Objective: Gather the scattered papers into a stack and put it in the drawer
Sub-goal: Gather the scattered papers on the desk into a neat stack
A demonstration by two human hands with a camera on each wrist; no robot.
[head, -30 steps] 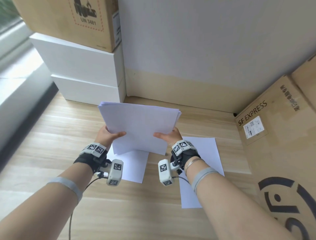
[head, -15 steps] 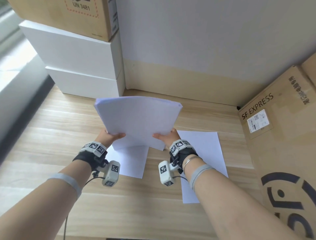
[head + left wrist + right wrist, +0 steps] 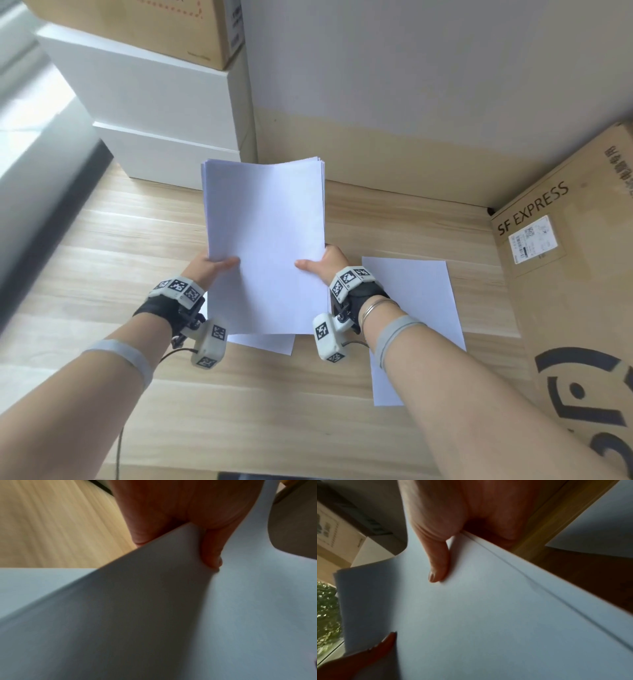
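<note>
A stack of white papers (image 3: pixel 265 240) is held above the wooden desk (image 3: pixel 102 240), long side running away from me. My left hand (image 3: pixel 214 267) grips its left edge, thumb on top, and my right hand (image 3: pixel 320 262) grips its right edge the same way. The left wrist view shows the left thumb (image 3: pixel 211 550) pressing on the papers (image 3: pixel 154 615). In the right wrist view the right thumb (image 3: pixel 438 563) lies on the top sheet (image 3: pixel 471 615). One loose sheet (image 3: pixel 418 308) lies on the desk under my right forearm. Another sheet (image 3: pixel 270 342) peeks out below the stack. No drawer is in view.
Two stacked white boxes (image 3: pixel 154 102) with a cardboard box (image 3: pixel 137 24) on top stand at the back left. A large SF EXPRESS cardboard box (image 3: pixel 565 274) fills the right side. A wall (image 3: pixel 411 85) closes the back of the desk.
The stack has been turned from lying crosswise to lengthwise between my hands, and its sheets now sit more squarely together. Both hands kept their hold.
</note>
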